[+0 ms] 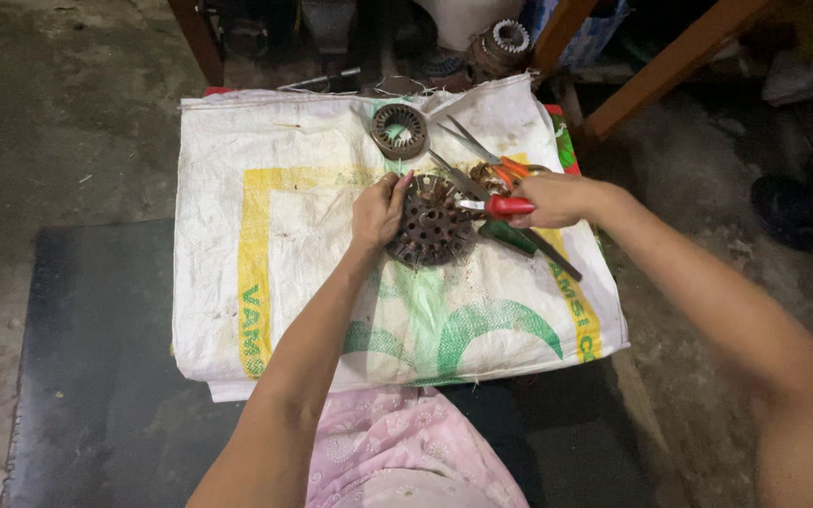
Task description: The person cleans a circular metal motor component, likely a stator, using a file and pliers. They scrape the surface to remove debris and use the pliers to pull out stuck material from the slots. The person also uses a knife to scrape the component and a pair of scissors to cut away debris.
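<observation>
Left hand clasps stator rim on sack; right hand closed round red-handled tool, tip over stator.

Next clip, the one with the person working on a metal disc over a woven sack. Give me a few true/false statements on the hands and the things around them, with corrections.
1. The left hand rests on the round perforated motor core. True.
2. The right hand holds a blue-handled tool. False: the red-handled tool is red.
3. A smaller ring-shaped stator lies on the woven sack, beyond the core. True.
4. The orange-handled scissors are in the left hand. False: they lie on the sack near the right hand.
</observation>
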